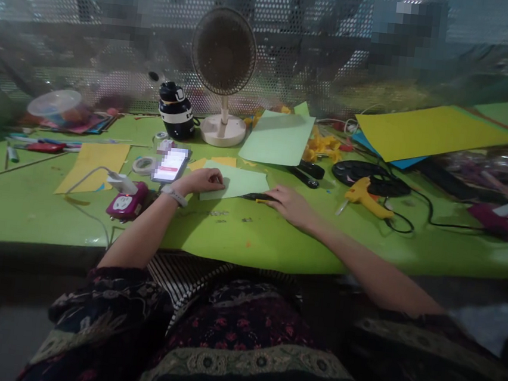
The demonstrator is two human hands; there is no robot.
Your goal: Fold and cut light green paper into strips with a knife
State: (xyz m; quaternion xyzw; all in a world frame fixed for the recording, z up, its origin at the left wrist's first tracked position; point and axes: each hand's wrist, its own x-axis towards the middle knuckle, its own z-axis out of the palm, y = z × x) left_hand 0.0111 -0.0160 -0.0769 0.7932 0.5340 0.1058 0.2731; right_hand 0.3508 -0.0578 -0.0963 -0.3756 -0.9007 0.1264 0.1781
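Note:
My left hand, with a pale band on its wrist, rests at the left part of a pale green paper sheet. Its fingers are curled together; whether anything is pinched in them is too small to tell. At the sheet's right corner, my right hand has its fingers closed on a slim dark tool with a yellow part. The tool lies along the sheet's near edge, pointing left. Its exact kind is unclear, and the fingers hide its right end. Small dark bits lie on the green tabletop in front of the sheet.
A lit phone, tape roll and magenta power adapter are left. Behind stand a black bottle and a fan. Rightward lie a yellow glue gun, a black palette and yellow sheets.

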